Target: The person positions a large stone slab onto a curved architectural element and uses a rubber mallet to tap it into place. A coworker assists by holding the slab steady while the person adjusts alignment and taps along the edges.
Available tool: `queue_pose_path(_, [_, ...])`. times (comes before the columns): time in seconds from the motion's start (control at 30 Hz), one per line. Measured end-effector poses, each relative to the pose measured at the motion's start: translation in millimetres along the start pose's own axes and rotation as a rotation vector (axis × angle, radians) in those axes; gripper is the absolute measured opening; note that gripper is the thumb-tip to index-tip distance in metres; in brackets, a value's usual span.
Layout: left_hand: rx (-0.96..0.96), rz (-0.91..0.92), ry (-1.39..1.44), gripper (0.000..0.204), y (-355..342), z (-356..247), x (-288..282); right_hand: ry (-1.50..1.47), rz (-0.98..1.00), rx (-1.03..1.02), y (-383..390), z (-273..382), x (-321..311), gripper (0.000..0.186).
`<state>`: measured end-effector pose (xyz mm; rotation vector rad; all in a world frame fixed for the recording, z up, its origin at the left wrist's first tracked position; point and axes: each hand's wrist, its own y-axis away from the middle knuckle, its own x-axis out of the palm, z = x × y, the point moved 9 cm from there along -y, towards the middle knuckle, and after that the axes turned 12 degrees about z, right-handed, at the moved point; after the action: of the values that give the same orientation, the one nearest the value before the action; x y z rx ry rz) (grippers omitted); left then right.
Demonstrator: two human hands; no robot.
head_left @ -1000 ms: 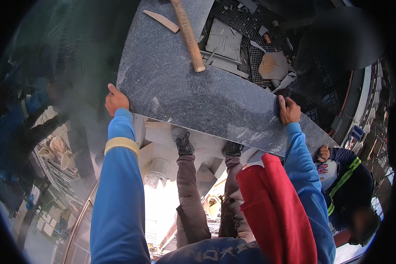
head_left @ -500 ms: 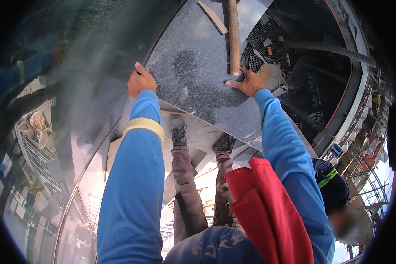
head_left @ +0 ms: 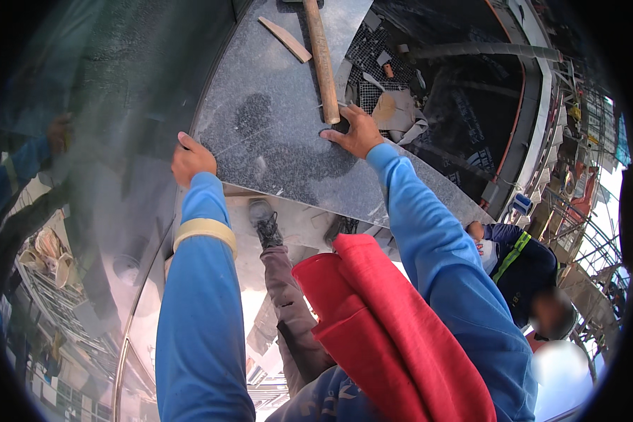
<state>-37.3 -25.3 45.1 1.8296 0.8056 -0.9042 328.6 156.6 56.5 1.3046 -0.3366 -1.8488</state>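
Note:
A grey speckled stone slab (head_left: 288,126) lies in front of me. My left hand (head_left: 193,162) is closed at its left near corner, thumb up, with the fingertips hidden. Across the slab, my right hand (head_left: 361,133) grips the right edge, its thumb lying on the top face and the other fingers partly hidden. Just beyond that thumb ends the wooden handle of a hammer (head_left: 321,63), which rests on the slab; its head is mostly cut off at the top of the picture. A thin tan wooden wedge (head_left: 285,39) lies left of the handle.
A dark glossy panel (head_left: 133,84) rises along the left. Right of the slab, a recess lined with black sheeting (head_left: 464,119) holds a torn paper bag (head_left: 395,112) and scraps. A co-worker in a dark reflective top (head_left: 517,271) is at the right, near scaffolding (head_left: 605,246).
My view has swung, so slab, hammer and hands appear farther left and slightly lower. Both hands keep their places on the slab. More of the co-worker shows at the right.

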Motion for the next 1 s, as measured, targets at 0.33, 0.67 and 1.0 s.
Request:
queue_pose_path(0.33, [-0.02,0.014,-0.013,0.065,2.1,-1.3,-1.7,-0.12,0.271,0.185,-20.0,12.4,5.6,0.089])
queue_pose_path(0.67, [-0.026,0.054,-0.041,0.066,0.8,-0.8,-1.3,-0.131,0.281,0.284,-22.5,12.0,14.3,0.092])
queue_pose_path(1.0, [-0.001,0.026,-0.042,0.065,0.1,-0.5,-0.7,-0.136,0.348,0.314,-25.0,5.9,16.5,0.081])
